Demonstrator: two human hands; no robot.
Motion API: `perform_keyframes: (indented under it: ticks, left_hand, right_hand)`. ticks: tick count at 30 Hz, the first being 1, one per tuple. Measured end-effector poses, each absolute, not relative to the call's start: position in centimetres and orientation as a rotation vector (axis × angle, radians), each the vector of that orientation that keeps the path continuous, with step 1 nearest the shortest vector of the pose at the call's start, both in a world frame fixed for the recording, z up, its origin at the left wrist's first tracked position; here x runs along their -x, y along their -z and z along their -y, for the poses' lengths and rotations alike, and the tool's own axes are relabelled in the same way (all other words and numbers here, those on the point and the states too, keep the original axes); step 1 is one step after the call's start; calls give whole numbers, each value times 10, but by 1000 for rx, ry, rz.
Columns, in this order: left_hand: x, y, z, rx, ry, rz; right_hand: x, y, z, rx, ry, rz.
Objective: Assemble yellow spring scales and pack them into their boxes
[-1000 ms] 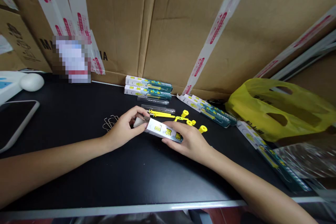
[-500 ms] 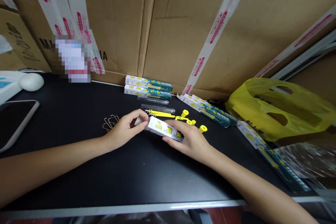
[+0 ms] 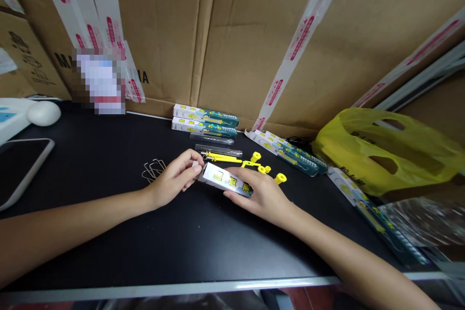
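Observation:
My right hand [image 3: 263,191] is wrapped round a slim printed cardboard box [image 3: 227,180], held tilted above the black table. At the box's left end, my left hand [image 3: 178,174] has thumb and fingers pinched on its white end flap [image 3: 195,164]. Just behind the box lie yellow plastic rods with metal springs [image 3: 223,157] and several yellow caps [image 3: 280,178]. Two clear plastic tubes [image 3: 218,151] rest behind those. Bent metal wire hooks [image 3: 152,170] lie beside my left wrist. My right palm hides the far end of the box.
Two similar boxes [image 3: 203,127] lie at the back, with more boxes [image 3: 290,152] to their right and another [image 3: 378,215] at far right. A yellow plastic bag [image 3: 366,179] sits at right, a phone [image 3: 23,167] at left. Large cartons [image 3: 232,58] wall off the back.
My left hand has shifted slightly left and down from the box end, and the flap there now stands away from the box. The right hand's hold is nearly unchanged.

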State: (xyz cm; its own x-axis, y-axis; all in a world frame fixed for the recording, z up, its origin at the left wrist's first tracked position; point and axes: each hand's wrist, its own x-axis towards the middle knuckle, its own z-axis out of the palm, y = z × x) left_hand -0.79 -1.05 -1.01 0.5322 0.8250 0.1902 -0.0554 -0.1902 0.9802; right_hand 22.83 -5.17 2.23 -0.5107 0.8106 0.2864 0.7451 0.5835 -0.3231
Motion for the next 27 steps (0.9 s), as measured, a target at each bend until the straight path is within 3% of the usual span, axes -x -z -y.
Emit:
perform_keyframes:
  ticks: [27]
  left_hand:
    - [4, 5, 13, -1677, -901, -847]
  right_hand:
    - [-227, -18, 54, 1260, -95, 2492]
